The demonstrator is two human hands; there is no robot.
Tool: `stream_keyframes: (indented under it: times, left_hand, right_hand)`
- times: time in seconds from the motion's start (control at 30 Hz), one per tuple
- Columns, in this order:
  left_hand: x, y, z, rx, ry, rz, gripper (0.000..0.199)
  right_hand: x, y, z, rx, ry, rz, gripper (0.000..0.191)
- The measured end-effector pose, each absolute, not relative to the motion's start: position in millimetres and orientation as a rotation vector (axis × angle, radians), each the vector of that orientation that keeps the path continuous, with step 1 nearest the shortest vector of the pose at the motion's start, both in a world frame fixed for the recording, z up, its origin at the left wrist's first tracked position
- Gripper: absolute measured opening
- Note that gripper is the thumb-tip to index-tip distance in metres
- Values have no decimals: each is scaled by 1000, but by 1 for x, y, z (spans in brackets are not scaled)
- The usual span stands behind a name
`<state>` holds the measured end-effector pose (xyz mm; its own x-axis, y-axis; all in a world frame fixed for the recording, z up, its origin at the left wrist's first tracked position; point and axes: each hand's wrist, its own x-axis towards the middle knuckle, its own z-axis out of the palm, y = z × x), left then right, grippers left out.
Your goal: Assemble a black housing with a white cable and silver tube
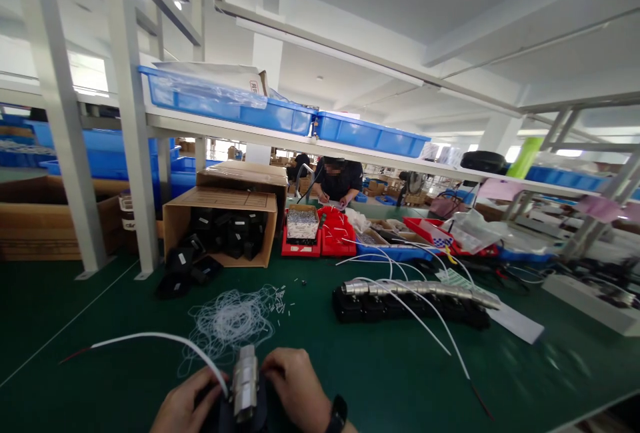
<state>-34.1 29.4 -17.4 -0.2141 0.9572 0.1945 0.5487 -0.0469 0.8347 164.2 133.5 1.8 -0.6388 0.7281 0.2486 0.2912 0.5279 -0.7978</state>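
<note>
1. At the bottom centre of the frame the left hand (pixel 186 406) and the right hand (pixel 296 386) close from either side on a small metal cylinder (pixel 245 383), which stands upright on a black part (pixel 250 414). Holding it from both sides probably keeps it steady and close under the eyes.
2. The left hand is curled, and a white cable (pixel 160 338) runs past its thumb to the cylinder. The cable arcs away to the left over the green surface (pixel 100 326), so its loose length lies clear of the fingers.
3. The right hand is also curled against the cylinder and the black part. A dark watch (pixel 338 413) sits on its wrist.
4. Just above the hands lies a tangle of thin white wire (pixel 231 320) with small white bits (pixel 280 301) scattered beside it, close enough to be reached without stretching.
5. Right of centre, a row of similar metal cylinders (pixel 425 288) sits on black trays (pixel 410 310) with white cables trailing forward. Their neat line suggests pieces set aside together.
6. At centre left an open cardboard box (pixel 220 220) lies on its side, spilling black parts (pixel 185 270) towards the worker.
7. Red bins (pixel 320 236) and blue crates (pixel 370 133) hold stock further back, where another person (pixel 339 183) works across the surface.
</note>
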Motion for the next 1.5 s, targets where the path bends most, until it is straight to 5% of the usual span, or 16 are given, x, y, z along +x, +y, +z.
stream_keyframes:
  times: [0.27,0.47,0.6,0.77,1.0,1.5]
  left_hand:
    - [-32,16,-8,1935,1924,954,34]
    - [-22,-8,-28,1982,2010,820,56]
    - [-17,-15,-31,1960,2045,774,65]
    - [-15,-13,-13,1888,2024,718,63]
    - [-15,-16,-11,1780,1905,855,63]
    - [-23,-23,1,1283,1867,1323,42]
  right_hand:
    - [175,129,-14,-866,-2087,1243,23]
    - [173,196,-7,-1242,-2179,777,24]
    - [148,236,-10,-1396,-2310,489,48]
    - [118,239,-8,-1342,-2580,262,16]
    - [110,228,-4,-1300,-2727,62,13]
    - [133,252,-12,-1220,-2493,556,9]
